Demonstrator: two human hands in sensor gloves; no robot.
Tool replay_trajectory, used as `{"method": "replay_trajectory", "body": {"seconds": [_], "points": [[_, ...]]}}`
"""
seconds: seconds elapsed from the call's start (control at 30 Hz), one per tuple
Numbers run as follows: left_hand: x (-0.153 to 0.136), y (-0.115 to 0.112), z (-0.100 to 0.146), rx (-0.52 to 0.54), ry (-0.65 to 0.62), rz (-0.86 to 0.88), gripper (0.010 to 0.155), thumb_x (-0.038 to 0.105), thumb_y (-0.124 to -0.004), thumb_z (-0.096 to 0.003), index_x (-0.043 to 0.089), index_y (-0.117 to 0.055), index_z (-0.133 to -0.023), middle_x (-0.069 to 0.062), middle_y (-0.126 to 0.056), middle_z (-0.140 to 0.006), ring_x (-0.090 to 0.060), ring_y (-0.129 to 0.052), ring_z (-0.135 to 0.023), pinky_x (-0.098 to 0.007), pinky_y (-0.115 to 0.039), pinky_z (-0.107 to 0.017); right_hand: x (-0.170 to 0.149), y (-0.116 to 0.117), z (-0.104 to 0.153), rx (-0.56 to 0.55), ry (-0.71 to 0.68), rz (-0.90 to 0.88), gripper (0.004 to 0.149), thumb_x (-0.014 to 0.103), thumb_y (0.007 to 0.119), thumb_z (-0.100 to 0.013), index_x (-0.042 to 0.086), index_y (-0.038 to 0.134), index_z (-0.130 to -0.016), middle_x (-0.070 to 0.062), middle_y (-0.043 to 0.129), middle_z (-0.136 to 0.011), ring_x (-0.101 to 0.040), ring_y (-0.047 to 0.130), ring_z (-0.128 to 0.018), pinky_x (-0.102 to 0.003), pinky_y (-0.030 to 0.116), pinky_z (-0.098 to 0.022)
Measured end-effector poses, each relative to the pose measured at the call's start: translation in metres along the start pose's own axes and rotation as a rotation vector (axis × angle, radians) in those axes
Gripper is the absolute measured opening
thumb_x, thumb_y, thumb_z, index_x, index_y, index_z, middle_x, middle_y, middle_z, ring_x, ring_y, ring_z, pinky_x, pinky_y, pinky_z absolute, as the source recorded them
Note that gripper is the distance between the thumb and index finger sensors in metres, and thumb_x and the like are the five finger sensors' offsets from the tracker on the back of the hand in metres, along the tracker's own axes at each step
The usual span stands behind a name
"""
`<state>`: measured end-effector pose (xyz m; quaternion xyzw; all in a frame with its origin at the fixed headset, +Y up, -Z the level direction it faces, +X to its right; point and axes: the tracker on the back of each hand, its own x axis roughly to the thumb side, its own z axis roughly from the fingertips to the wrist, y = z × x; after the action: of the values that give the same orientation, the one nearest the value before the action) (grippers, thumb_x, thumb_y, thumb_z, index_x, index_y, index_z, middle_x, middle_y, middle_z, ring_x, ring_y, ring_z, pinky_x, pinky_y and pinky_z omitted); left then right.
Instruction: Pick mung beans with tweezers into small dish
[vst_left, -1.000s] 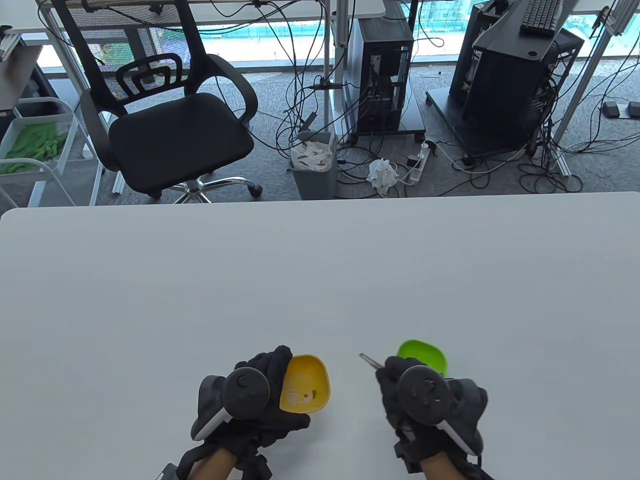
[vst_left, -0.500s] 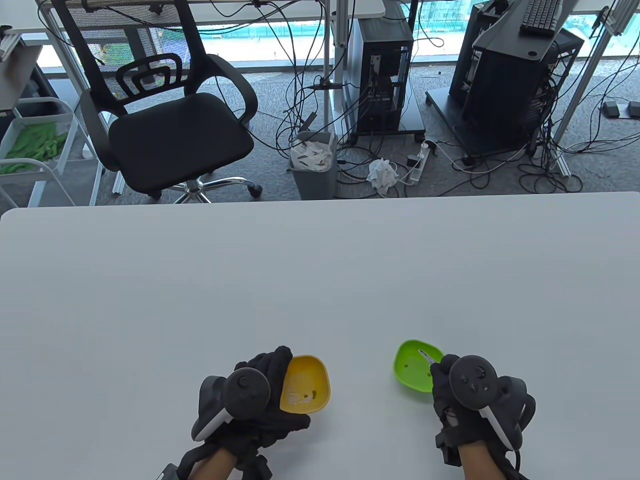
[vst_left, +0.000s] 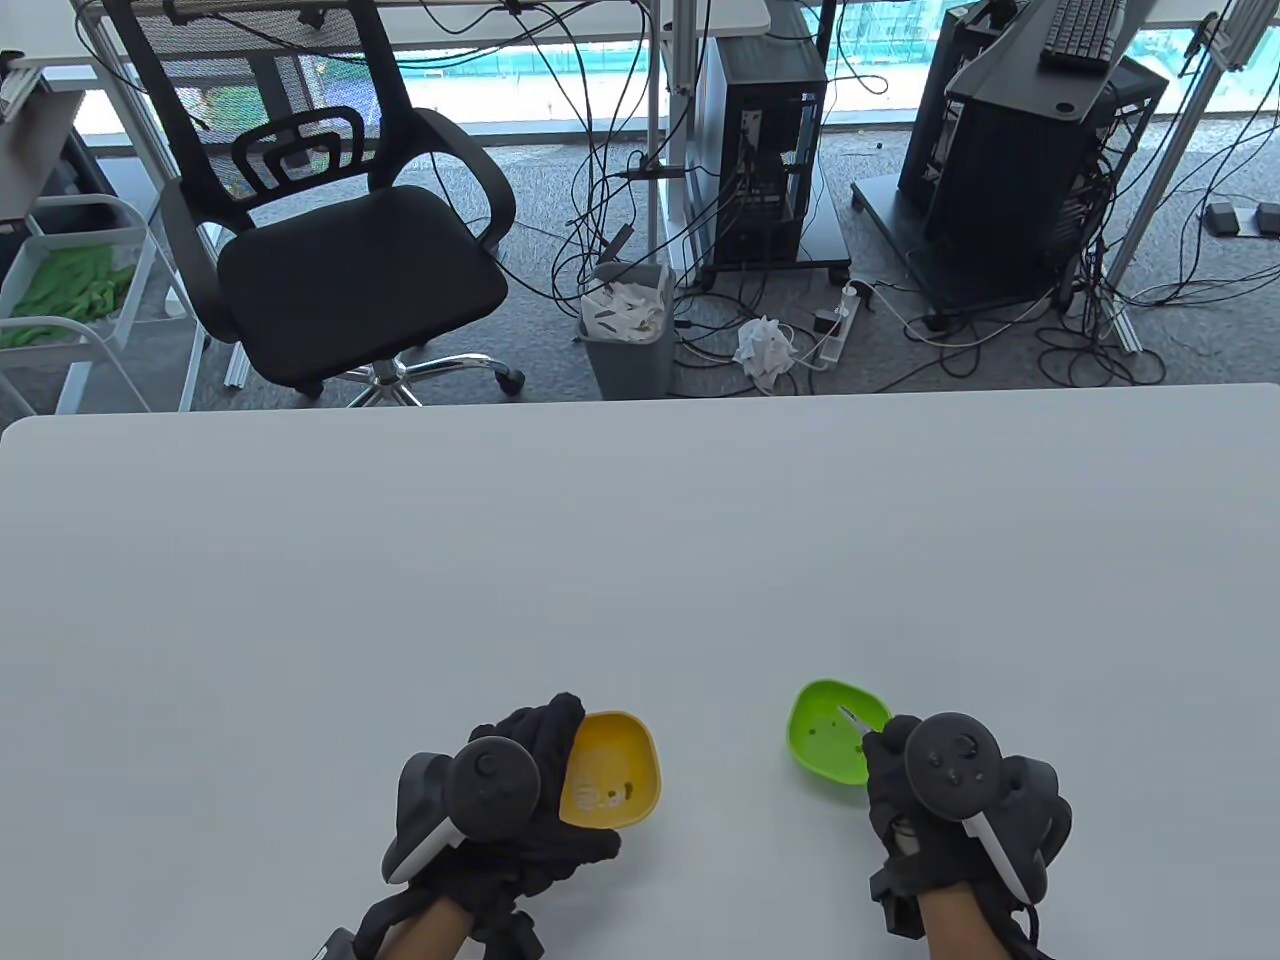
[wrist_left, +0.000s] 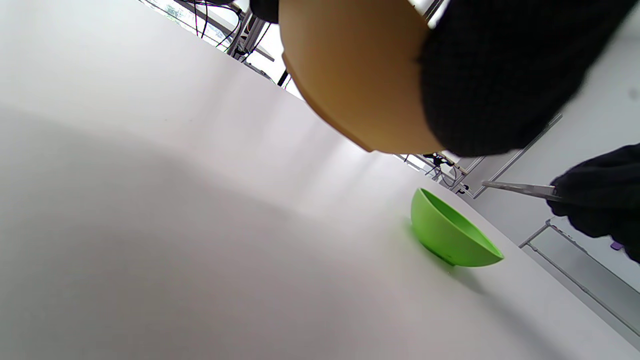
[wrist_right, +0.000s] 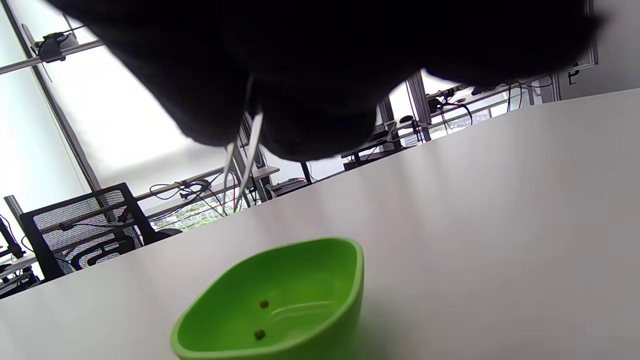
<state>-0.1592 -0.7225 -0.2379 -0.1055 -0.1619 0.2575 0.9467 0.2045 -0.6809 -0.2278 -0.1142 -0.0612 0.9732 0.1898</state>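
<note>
Glossy green plastic, rounded-square and shallow: the small dish (vst_left: 832, 738) stands on the matte white table (vst_left: 640, 560), two dark mung beans (wrist_right: 261, 320) in its hollow. My right hand (vst_left: 945, 800) pinches thin steel tweezers (vst_left: 852, 717), their tips parted above the dish's inside, empty. Left of the dish, well apart, my left hand (vst_left: 500, 800) grips a tilted yellow bowl (vst_left: 612, 768). Beyond the table, a black mesh chair (vst_left: 330, 220).

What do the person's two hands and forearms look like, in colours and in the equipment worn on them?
Both the left hand and right hand wear black knit gloves. A dark round tracker with a white handle sits on the back of each. Black straps circle the wrists; the forearms are bare skin.
</note>
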Motion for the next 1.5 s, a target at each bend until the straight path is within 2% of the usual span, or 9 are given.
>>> {"method": "replay_trajectory", "body": {"seconds": [0.2, 0.3, 0.37, 0.5, 0.63, 0.7, 0.87, 1.5], "points": [[0.000, 0.000, 0.000, 0.001, 0.000, -0.001, 0.119, 0.061, -0.098, -0.0338, 0.015, -0.024, -0.115, -0.013, -0.037, -0.119, -0.046, -0.037, -0.112, -0.068, -0.023, -0.077, 0.000, 0.001, 0.000, 0.001, -0.006, -0.011, 0.035, 0.032, 0.088, -0.046, 0.005, 0.097, -0.067, -0.015, 0.099, -0.046, -0.007, 0.091, -0.022, -0.033, 0.088, -0.019], [0.000, 0.000, 0.000, 0.002, -0.001, -0.002, 0.119, 0.061, -0.098, -0.0338, 0.015, -0.024, -0.115, -0.013, -0.036, -0.119, -0.046, -0.037, -0.112, -0.068, -0.023, -0.077, 0.010, -0.001, 0.003, -0.014, -0.054, -0.024, 0.036, 0.032, 0.088, -0.046, 0.004, 0.097, -0.067, -0.015, 0.098, -0.046, -0.007, 0.091, -0.022, -0.033, 0.087, -0.019], [0.000, 0.000, -0.001, 0.001, -0.002, -0.002, 0.119, 0.061, -0.098, -0.0339, 0.015, -0.024, -0.115, -0.012, -0.037, -0.119, -0.046, -0.037, -0.112, -0.068, -0.023, -0.077, 0.027, -0.003, 0.008, -0.029, -0.118, -0.015, 0.036, 0.032, 0.088, -0.046, 0.004, 0.097, -0.067, -0.015, 0.098, -0.046, -0.007, 0.091, -0.022, -0.033, 0.087, -0.020], [0.000, 0.000, -0.001, 0.001, 0.000, -0.001, 0.119, 0.060, -0.098, -0.0339, 0.015, -0.024, -0.115, -0.013, -0.036, -0.119, -0.046, -0.037, -0.112, -0.068, -0.023, -0.077, 0.084, -0.005, 0.025, -0.023, -0.308, 0.005, 0.036, 0.032, 0.088, -0.047, 0.005, 0.097, -0.068, -0.014, 0.098, -0.047, -0.007, 0.091, -0.022, -0.033, 0.088, -0.020], [-0.001, 0.001, -0.001, 0.002, 0.008, 0.008, 0.119, 0.060, -0.098, -0.0338, 0.015, -0.024, -0.115, -0.012, -0.036, -0.119, -0.046, -0.037, -0.112, -0.068, -0.023, -0.077, 0.136, 0.009, 0.042, 0.050, -0.475, 0.031, 0.036, 0.032, 0.088, -0.047, 0.005, 0.097, -0.068, -0.014, 0.098, -0.048, -0.007, 0.091, -0.023, -0.033, 0.088, -0.020], [-0.002, 0.001, -0.001, 0.002, 0.011, 0.012, 0.119, 0.060, -0.098, -0.0338, 0.015, -0.024, -0.115, -0.013, -0.036, -0.119, -0.046, -0.037, -0.112, -0.068, -0.022, -0.077, 0.150, 0.020, 0.047, 0.079, -0.524, 0.062, 0.036, 0.033, 0.088, -0.047, 0.005, 0.097, -0.068, -0.014, 0.098, -0.048, -0.007, 0.091, -0.023, -0.033, 0.088, -0.020], [-0.001, 0.002, -0.002, 0.000, 0.011, 0.012, 0.119, 0.060, -0.098, -0.0335, 0.015, -0.024, -0.115, -0.013, -0.036, -0.119, -0.046, -0.037, -0.112, -0.068, -0.022, -0.077, 0.157, 0.038, 0.055, 0.150, -0.582, 0.120, 0.036, 0.033, 0.089, -0.046, 0.006, 0.097, -0.068, -0.014, 0.099, -0.048, -0.007, 0.091, -0.023, -0.033, 0.088, -0.021], [0.000, 0.001, -0.003, -0.004, 0.007, -0.002, 0.119, 0.060, -0.098, -0.0333, 0.015, -0.024, -0.115, -0.012, -0.036, -0.119, -0.046, -0.037, -0.112, -0.068, -0.022, -0.077, 0.161, 0.048, 0.057, 0.220, -0.579, 0.193, 0.036, 0.033, 0.090, -0.046, 0.006, 0.097, -0.068, -0.014, 0.099, -0.049, -0.008, 0.092, -0.024, -0.034, 0.088, -0.021]]}}
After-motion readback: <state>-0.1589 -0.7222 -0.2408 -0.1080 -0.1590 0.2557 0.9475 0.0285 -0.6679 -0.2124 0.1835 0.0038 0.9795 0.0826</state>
